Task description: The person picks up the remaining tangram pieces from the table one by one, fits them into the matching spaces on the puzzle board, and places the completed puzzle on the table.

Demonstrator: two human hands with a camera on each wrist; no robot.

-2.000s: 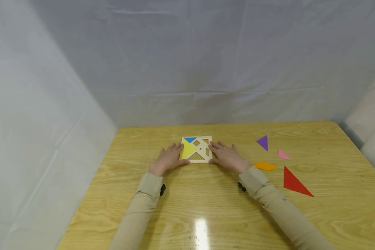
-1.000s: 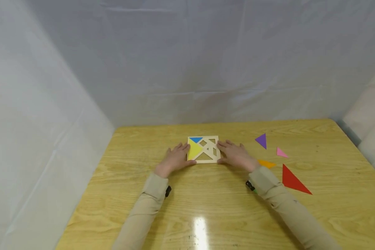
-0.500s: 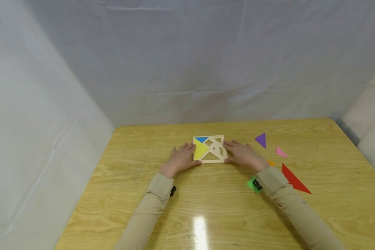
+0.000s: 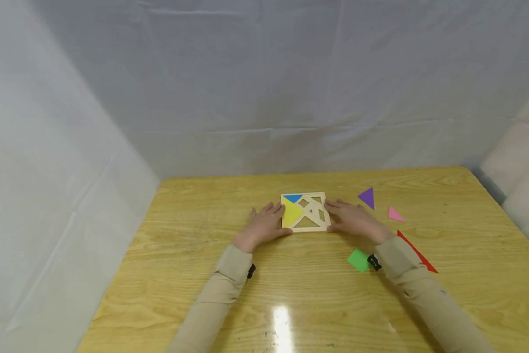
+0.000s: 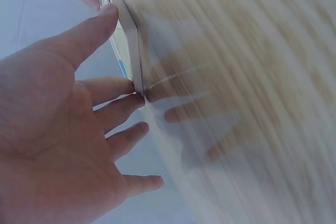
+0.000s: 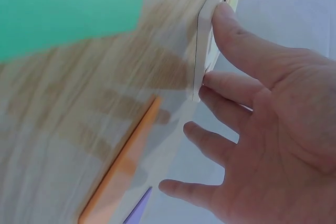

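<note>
A pale wooden tangram board (image 4: 308, 229) lies flat near the middle of the table in the head view. A large yellow triangle (image 4: 292, 214) and a blue triangle (image 4: 293, 198) fill its left cutouts; its other cutouts show the table's wood. On the board's left edge rests my left hand (image 4: 263, 226), with thumb and fingertips touching and the fingers spread. My right hand (image 4: 356, 220) touches the right edge in the same way. Both wrist views show the outer fingers extended, off the board (image 5: 135, 56).
Right of the board lie a purple triangle (image 4: 367, 198), a pink triangle (image 4: 394, 214) and a red triangle (image 4: 429, 267), partly under the right sleeve. A green square (image 4: 358, 260) sits by the right wrist. The orange piece (image 6: 123, 166) shows only in the right wrist view.
The board has slid to the right across the table with both hands at its edges. The right arm now covers the orange piece and much of the red triangle, and the green square has come into sight.
</note>
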